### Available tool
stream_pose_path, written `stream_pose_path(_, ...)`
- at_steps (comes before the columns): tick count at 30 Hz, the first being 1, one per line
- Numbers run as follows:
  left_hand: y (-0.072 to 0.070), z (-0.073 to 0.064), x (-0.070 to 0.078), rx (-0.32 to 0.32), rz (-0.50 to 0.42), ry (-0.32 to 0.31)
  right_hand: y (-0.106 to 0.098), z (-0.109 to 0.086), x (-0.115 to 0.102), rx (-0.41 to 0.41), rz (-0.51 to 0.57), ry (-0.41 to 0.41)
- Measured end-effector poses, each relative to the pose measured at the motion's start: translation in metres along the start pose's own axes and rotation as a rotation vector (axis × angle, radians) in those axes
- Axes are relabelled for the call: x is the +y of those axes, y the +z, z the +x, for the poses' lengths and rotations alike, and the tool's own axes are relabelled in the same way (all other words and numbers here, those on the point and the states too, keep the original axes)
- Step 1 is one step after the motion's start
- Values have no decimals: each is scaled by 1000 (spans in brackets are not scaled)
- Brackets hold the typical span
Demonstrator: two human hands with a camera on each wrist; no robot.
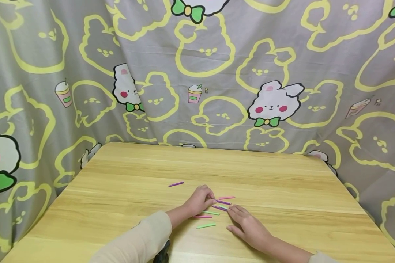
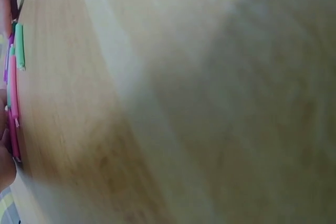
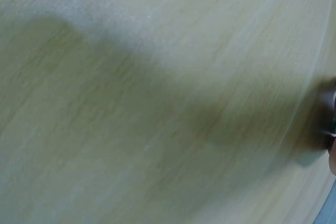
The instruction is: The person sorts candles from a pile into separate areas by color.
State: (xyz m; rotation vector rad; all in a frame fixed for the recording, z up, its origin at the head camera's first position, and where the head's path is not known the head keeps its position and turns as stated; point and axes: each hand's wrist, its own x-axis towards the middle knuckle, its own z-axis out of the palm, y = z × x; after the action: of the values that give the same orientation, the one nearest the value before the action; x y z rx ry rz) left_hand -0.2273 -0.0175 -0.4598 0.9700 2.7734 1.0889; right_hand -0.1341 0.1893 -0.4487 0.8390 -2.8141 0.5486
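Note:
Several thin birthday candles lie between my two hands in the head view. My left hand [image 1: 200, 201] has its fingers bent, with thumb and fingertips pinching the left end of a purple candle [image 1: 223, 201]. My right hand [image 1: 250, 226] lies palm down with extended fingers, its fingertips at the right ends of a second purple candle [image 1: 219, 208] and a pale green one [image 1: 222, 207]. Close below the left hand are a green candle [image 1: 212, 212] and a pink candle [image 1: 203, 216]. In the left wrist view, candles overlap between both hands' fingers at the left edge.
Nearer the front lies another green candle [image 1: 206, 226], and a pink candle [image 1: 227, 197] sits just beyond the group. A lone purple candle [image 1: 176, 184] rests farther left. Behind the wooden table [image 1: 283, 175] hangs a patterned curtain [image 1: 217, 120]. A black object [image 1: 162, 254] shows beneath the left sleeve.

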Motion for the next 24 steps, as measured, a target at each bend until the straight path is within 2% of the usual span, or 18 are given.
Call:
stream_pose_path(7,-1,2,1,-14,33,1,0,-1,1,23,-12,-6)
stream_pose_path(14,-3,1,2,-24,25,1,1,-1,2,24,-14,-6)
stream_pose_path(19,-2,0,1,9,-17,12,1,-1,2,5,-7,15)
stream_pose_path(24,-1,-1,0,36,-54,-5,0,0,1,-13,5,28)
